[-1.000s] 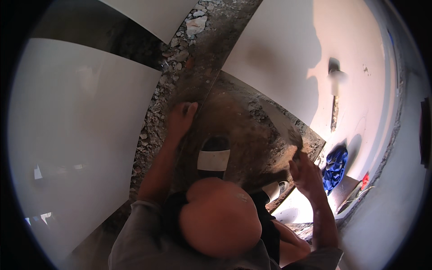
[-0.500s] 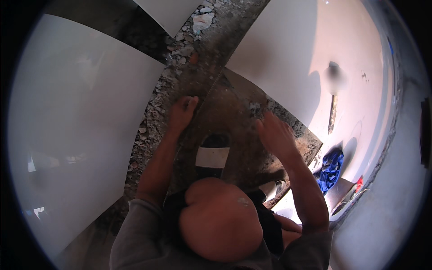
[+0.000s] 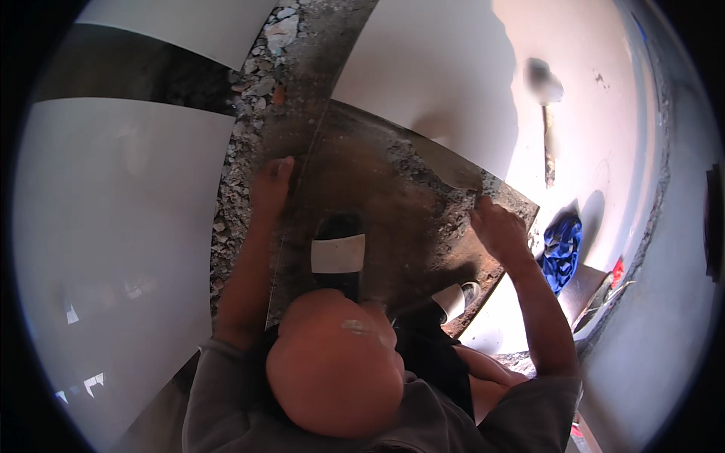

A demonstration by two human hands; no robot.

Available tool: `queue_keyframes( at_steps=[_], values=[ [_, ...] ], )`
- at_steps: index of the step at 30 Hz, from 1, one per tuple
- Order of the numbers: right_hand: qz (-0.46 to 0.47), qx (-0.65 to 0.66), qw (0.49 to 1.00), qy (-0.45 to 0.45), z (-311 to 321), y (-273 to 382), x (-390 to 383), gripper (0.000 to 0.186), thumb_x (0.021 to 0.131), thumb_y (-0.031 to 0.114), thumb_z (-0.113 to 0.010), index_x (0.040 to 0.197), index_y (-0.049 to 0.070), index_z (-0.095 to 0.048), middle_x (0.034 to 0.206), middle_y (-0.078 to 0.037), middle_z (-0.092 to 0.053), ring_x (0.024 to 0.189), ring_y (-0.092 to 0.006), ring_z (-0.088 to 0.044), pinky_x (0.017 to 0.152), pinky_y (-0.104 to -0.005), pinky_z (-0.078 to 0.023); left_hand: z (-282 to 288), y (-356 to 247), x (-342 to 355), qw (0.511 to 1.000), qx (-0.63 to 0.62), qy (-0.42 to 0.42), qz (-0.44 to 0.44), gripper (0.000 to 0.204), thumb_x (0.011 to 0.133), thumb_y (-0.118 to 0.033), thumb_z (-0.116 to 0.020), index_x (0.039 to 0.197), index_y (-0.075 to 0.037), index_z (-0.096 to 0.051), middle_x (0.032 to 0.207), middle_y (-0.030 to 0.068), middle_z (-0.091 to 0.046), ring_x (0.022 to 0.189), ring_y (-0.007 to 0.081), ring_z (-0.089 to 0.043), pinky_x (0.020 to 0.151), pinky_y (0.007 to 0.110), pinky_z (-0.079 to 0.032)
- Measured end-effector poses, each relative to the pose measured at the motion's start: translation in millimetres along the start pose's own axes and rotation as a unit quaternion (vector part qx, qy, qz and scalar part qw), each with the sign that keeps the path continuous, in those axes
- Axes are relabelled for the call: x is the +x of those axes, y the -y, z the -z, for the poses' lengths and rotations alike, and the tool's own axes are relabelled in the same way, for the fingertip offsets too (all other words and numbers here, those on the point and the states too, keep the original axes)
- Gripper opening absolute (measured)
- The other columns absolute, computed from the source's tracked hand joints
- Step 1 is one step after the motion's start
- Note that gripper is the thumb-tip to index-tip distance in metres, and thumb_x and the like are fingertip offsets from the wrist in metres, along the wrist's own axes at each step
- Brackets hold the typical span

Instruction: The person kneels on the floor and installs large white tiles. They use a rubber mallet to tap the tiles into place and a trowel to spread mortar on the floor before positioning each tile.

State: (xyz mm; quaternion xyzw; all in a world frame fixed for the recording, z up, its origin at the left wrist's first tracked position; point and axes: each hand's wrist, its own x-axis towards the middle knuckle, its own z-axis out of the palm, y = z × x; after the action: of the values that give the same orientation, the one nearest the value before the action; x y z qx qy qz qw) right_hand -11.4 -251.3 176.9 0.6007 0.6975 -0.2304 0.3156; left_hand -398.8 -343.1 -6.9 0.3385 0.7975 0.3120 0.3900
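Before me lies a brown, dirty patch of floor [image 3: 355, 166], with grey crumbled debris [image 3: 411, 162] along its far right side. My right hand [image 3: 500, 230] is closed low over that debris, near the patch's right corner. A thin curved edge shows by its fingertips, but I cannot make out what the hand holds. My left hand [image 3: 270, 185] is closed at the patch's left edge, beside a strip of rubble [image 3: 253, 98]; its fingers hide whatever is in them. Between my arms, a slipper [image 3: 337, 255] with a white band is on my foot.
Large glossy white slabs [image 3: 121, 249] lie left of the rubble, with another white slab [image 3: 423, 60] beyond the patch. On the sunlit right side lie a stick-handled tool [image 3: 549, 151] with a blurred dark head and a crumpled blue cloth [image 3: 561, 253]. My other slipper [image 3: 451, 302] is at lower right.
The view has shifted, so the slabs and rubble appear farther left. My right hand has moved rightward and nearer me, uncovering more debris. My left hand stays by the patch's left edge.
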Motion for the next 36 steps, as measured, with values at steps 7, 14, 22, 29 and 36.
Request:
queue_keyframes(
  at_steps=[7, 14, 22, 29, 36],
  values=[
    [-0.051, -0.059, 0.997, -0.015, -38.1, -151.6, -39.9, 0.031, 0.096, 0.039, -0.047, 0.104, 0.009, -0.048, 0.085, -0.018, -0.068, 0.083, -0.0354, -0.067, 0.074, -0.0466, -0.053, -0.1, 7.7, 7.6, 1.0, 0.004, -0.002, -0.02, 0.045, 0.09, -0.042, -0.062, 0.096, 0.002, -0.066, 0.08, 0.0094, -0.064, 0.073, 0.0185, -0.059, 0.069, 0.034, -0.047],
    [-0.059, -0.01, 0.997, -0.049, -67.9, -238.4, -60.3, 0.031, 0.093, 0.038, -0.052, 0.104, 0.009, -0.049, 0.088, -0.016, -0.067, 0.083, -0.0356, -0.067, 0.072, -0.0477, -0.054, -1.6, -0.2, 5.3, 1.0, -0.001, -0.024, -0.001, 0.042, 0.092, -0.04, -0.061, 0.096, 0.002, -0.065, 0.077, 0.0048, -0.061, 0.071, 0.0118, -0.055, 0.066, 0.03, -0.045],
    [0.085, -0.086, 0.992, -0.044, -97.5, -238.0, -69.4, 0.011, 0.09, 0.02, -0.056, 0.089, 0.009, -0.058, 0.087, -0.012, -0.061, 0.069, -0.0306, -0.068, 0.062, -0.0413, -0.057, -3.0, 1.4, 3.9, 1.0, 0.008, -0.021, 0.0, 0.047, 0.093, -0.042, -0.059, 0.099, 0.004, -0.063, 0.082, 0.0063, -0.059, 0.077, 0.014, -0.052, 0.071, 0.03, -0.044],
    [-0.084, 0.109, 0.987, -0.086, -91.8, -226.7, -97.9, 0.028, 0.091, 0.036, -0.056, 0.092, 0.008, -0.056, 0.08, -0.013, -0.066, 0.073, -0.0374, -0.066, 0.062, -0.0468, -0.055, -3.6, 2.9, 8.3, 0.997, 0.052, -0.042, 0.024, 0.051, 0.093, -0.045, -0.057, 0.101, 0.004, -0.064, 0.084, 0.0072, -0.059, 0.08, 0.0153, -0.053, 0.072, 0.031, -0.043],
    [-0.001, -0.022, 0.995, -0.099, -80.5, -259.2, -49.1, 0.027, 0.092, 0.036, -0.054, 0.097, 0.009, -0.056, 0.082, -0.012, -0.066, 0.079, -0.032, -0.066, 0.068, -0.0464, -0.053, -8.7, 4.7, 9.0, 0.996, 0.019, -0.085, -0.004, 0.038, 0.09, -0.037, -0.06, 0.093, 0.0, -0.067, 0.08, 0.0058, -0.062, 0.07, 0.0161, -0.057, 0.062, 0.032, -0.045]
  ],
)
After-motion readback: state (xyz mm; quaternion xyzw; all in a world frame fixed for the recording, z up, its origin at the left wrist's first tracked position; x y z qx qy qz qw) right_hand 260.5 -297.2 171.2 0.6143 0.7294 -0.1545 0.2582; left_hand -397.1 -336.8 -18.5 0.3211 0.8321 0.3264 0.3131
